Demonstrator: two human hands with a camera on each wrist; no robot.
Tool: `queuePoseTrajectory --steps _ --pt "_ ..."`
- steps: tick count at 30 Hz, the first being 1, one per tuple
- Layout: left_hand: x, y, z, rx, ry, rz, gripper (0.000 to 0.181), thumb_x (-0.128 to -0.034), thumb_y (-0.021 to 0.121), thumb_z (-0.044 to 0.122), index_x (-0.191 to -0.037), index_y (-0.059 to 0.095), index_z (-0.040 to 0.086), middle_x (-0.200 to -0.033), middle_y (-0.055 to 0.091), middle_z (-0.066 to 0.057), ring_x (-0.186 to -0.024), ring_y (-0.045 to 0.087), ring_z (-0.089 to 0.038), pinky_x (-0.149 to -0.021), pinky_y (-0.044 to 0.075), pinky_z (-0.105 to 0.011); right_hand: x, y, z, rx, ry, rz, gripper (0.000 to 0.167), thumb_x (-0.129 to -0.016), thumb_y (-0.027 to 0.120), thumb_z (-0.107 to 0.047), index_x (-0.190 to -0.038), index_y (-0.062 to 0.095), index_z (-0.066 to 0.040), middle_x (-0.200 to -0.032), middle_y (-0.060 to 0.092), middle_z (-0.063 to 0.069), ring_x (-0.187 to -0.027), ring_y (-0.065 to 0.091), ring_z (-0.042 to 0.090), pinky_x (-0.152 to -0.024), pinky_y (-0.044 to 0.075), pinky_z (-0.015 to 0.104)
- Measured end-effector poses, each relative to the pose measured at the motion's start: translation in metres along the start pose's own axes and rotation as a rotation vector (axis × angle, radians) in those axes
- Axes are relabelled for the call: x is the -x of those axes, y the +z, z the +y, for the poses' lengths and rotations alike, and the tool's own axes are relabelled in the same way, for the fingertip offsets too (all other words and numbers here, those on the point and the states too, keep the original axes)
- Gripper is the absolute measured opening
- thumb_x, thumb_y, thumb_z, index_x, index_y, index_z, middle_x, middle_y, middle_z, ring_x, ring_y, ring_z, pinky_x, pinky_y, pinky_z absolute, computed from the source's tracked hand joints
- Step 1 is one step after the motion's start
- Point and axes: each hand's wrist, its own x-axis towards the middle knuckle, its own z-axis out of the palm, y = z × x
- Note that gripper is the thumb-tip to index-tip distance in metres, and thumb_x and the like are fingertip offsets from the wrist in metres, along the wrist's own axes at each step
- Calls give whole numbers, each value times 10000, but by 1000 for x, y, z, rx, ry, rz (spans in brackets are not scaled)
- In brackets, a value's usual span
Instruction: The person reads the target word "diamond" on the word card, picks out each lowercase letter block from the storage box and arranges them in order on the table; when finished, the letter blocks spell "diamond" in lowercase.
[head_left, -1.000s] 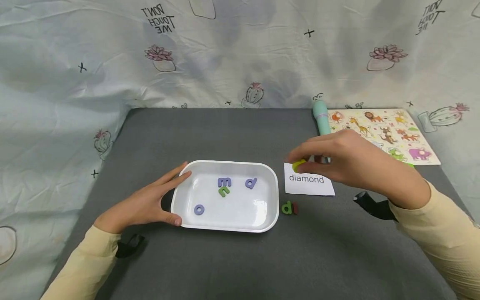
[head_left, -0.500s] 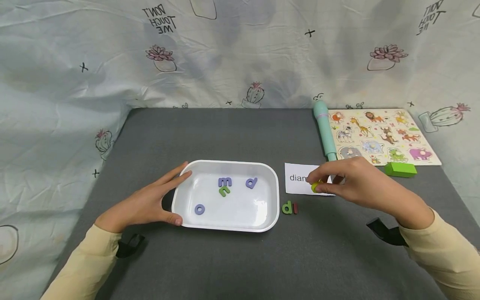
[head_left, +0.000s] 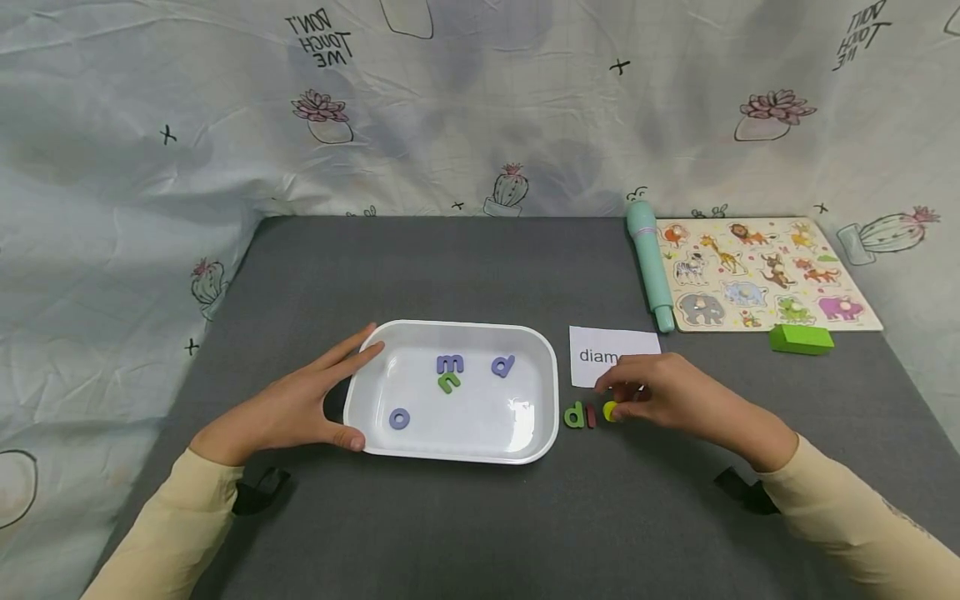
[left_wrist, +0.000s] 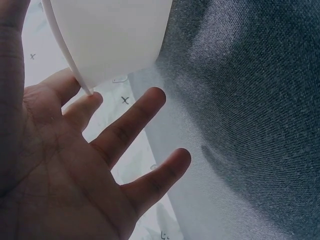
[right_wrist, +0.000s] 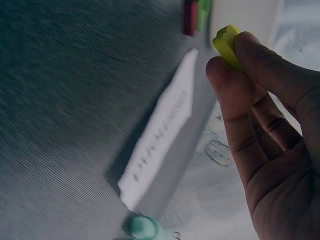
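My right hand (head_left: 675, 400) pinches a yellow letter (head_left: 611, 411) between thumb and fingertips, just right of a red letter (head_left: 590, 416) and a green "d" (head_left: 573, 415). In the right wrist view the yellow piece (right_wrist: 228, 46) shows at the fingertips. Fingers partly cover the white card (head_left: 611, 342), leaving "diam" readable. My left hand (head_left: 288, 414), fingers spread, touches the left rim of the white tray (head_left: 450, 457); the left wrist view shows its fingers at the tray's edge (left_wrist: 70, 57). In the tray lie a purple "m" (head_left: 450, 363), green "n" (head_left: 448, 382), purple "d" (head_left: 502, 366) and purple "o" (head_left: 399, 418).
A teal pen-like stick (head_left: 649, 265) lies at the back right, beside an animal puzzle board (head_left: 765, 275). A green block (head_left: 801, 339) sits at the board's front edge. A printed cloth (head_left: 465, 108) hangs behind the grey table (head_left: 450, 267).
My right hand has come down from over the card toward the front, carrying the yellow letter beside the red one. The teal stick, board and green block came into fuller view. My left hand stays put.
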Motion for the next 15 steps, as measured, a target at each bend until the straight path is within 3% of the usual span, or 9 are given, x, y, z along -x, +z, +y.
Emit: queuePoseTrajectory --steps 6,15 --pt "0 0 1 -3 -4 2 1205 -687 823 660 -1642 214 246 -1701 28 71 -1439 340 -321 -964 423 -538 0 13 8 0 20 -53 271 -785 872 -36 -1009 757 -138 -897 658 -118 -779 582 22 -667 515 276" --pt "-1 -1 2 -7 -18 -4 1213 -681 824 665 -1643 205 260 -1701 24 73 -1439 336 -343 -967 419 -559 0 20 15 49 7 -30 270 -796 870 -61 -1020 752 -153 -971 701 -108 -812 603 41 -695 510 307"
